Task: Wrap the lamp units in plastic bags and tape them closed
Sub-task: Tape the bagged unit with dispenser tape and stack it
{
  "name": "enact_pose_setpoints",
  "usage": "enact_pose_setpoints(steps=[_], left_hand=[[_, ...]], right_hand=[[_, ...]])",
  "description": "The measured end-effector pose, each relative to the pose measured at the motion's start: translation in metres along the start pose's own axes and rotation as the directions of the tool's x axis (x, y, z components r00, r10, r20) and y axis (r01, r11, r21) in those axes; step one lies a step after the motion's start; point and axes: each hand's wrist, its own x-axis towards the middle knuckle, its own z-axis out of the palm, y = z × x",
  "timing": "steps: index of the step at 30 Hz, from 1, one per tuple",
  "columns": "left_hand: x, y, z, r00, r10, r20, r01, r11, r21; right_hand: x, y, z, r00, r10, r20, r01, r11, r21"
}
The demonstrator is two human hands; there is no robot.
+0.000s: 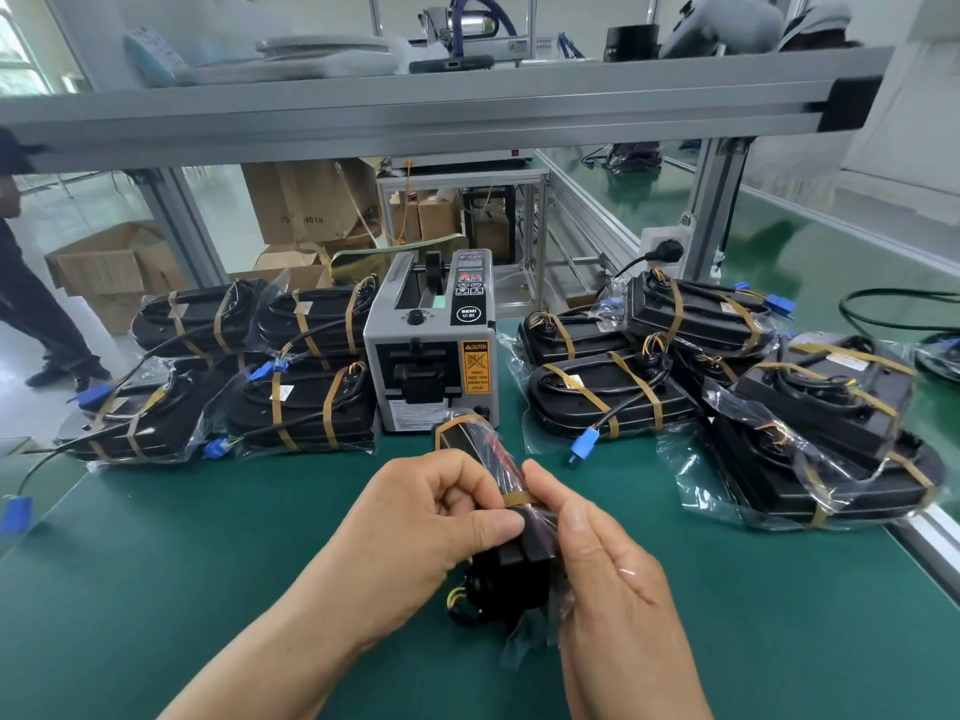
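The tape dispenser (431, 345) reads "CAUTION" and "SEMI"; a carton (306, 200), "40CM".

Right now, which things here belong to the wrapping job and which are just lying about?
Job: lamp unit in its plastic bag, held by left hand and right hand; tape strip; tape dispenser; wrapped units.
Lying about: cardboard boxes; phone on the shelf; black cable at right.
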Motion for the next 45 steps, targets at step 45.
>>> enact_pose_setpoints(steps=[45], left_hand=[[0.025, -0.012, -0.023, 0.983, -0.170, -0.065, 0.150, 0.960, -0.238]], right_hand=[[0.124, -0.040, 0.011, 0.978, 0.178, 0.106, -0.071, 0.770, -0.634]])
